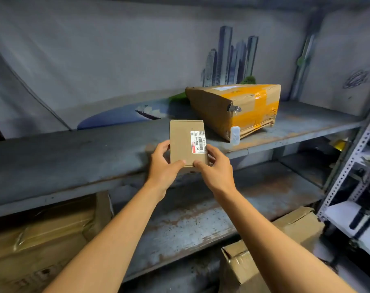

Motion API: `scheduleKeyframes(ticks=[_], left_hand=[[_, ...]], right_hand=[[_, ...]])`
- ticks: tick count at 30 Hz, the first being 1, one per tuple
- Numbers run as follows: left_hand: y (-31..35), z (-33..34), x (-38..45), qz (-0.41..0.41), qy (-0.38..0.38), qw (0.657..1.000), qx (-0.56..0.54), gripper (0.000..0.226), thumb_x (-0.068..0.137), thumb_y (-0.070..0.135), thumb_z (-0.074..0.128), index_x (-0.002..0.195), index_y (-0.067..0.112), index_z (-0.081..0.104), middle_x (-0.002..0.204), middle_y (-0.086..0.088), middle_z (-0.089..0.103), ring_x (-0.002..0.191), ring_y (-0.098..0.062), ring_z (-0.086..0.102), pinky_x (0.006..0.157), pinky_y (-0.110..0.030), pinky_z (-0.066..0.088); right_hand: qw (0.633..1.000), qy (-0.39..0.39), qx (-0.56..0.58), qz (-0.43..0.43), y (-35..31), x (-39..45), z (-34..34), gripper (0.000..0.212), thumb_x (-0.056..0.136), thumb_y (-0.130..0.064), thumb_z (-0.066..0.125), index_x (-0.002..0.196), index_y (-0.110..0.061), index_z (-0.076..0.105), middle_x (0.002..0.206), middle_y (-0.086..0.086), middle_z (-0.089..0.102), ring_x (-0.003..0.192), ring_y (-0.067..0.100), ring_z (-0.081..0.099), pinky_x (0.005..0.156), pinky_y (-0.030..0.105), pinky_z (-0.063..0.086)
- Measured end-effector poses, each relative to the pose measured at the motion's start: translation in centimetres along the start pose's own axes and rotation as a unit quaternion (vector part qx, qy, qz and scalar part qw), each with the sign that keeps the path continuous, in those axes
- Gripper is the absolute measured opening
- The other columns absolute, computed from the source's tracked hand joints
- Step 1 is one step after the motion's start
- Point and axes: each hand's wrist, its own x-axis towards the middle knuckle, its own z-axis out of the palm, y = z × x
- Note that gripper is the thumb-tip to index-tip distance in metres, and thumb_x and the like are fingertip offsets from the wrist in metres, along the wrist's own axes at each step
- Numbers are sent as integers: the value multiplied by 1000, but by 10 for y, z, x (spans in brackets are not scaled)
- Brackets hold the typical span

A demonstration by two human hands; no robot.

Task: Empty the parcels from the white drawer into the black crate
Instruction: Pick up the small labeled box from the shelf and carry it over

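A small flat cardboard parcel [185,140] with a white barcode label is held at the front edge of the upper metal shelf [74,157]. My left hand [164,166] grips its lower left corner, thumb on top. My right hand [216,168] grips its lower right corner, thumb on the face near the label. Both arms reach forward from the bottom of the view. Behind and to the right, a larger cardboard parcel [234,108] wrapped in orange tape lies on the same shelf. No white drawer or black crate is in view.
A rusty lower shelf [201,218] runs beneath. Cardboard boxes sit at the lower left [42,240] and lower right [264,261]. A perforated white rack [349,166] with dark items stands at the right. A printed banner [137,60] covers the back wall.
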Motion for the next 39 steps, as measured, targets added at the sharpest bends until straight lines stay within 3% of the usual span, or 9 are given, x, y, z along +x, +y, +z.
scheduleKeyframes(ticks=[7,12,18,23,26,28,33,36,39], left_hand=[[5,-17,-104,34,13,998,-50,70,81,-2,76,137,30,49,138,2,57,122,-15,59,94,-33,57],[21,-14,-161,53,-10,998,-11,71,81,8,79,139,32,47,139,4,56,126,-18,56,98,-41,55],[36,24,-207,97,-86,992,-1,73,81,10,80,143,26,44,137,7,54,115,-7,58,78,-11,54],[42,75,-233,112,-200,973,-3,78,78,17,84,145,29,45,139,7,55,123,-12,57,91,-28,57],[45,112,-248,121,-268,956,-4,80,76,23,86,145,31,45,140,7,56,125,-12,56,100,-45,54],[48,137,-257,137,-307,942,0,83,75,26,87,146,30,45,140,6,56,123,-13,56,101,-46,53],[56,195,-281,174,-422,889,-17,87,73,24,88,148,28,45,138,7,56,110,-4,58,91,-26,54],[61,221,-301,184,-498,846,-46,85,74,17,87,148,23,45,127,16,57,94,16,59,74,-5,49],[62,242,-328,192,-566,799,-71,86,73,18,87,148,22,44,130,15,57,98,12,62,81,-10,54]], right_hand=[[998,-19,56,-33,4,-97,-28,68,85,-12,75,146,-25,48,139,-7,57,123,9,57,100,40,56],[996,1,75,-49,5,-155,-50,64,87,-15,73,145,-29,48,137,-9,57,120,6,57,100,36,56],[993,88,62,-45,8,-204,-108,58,87,-12,70,139,-29,53,129,-14,60,113,-2,57,95,29,56],[983,178,41,-14,20,-241,-168,53,85,-13,68,131,-34,53,127,-13,59,115,2,56,90,26,55],[970,244,5,3,27,-263,-206,55,85,-11,70,134,-29,53,128,-9,61,115,4,58,81,17,54],[956,293,-14,13,33,-279,-228,55,84,-13,71,134,-29,54,127,-7,62,114,7,60,84,23,57],[904,422,-55,49,41,-321,-266,53,83,-16,73,131,-30,56,126,-8,63,112,4,60,95,33,55],[861,498,-78,64,42,-350,-278,54,80,-16,74,130,-26,58,126,-7,64,114,7,59,96,31,54],[821,557,-91,87,44,-384,-286,55,79,-15,75,130,-27,59,125,-7,66,115,9,61,95,35,55]])
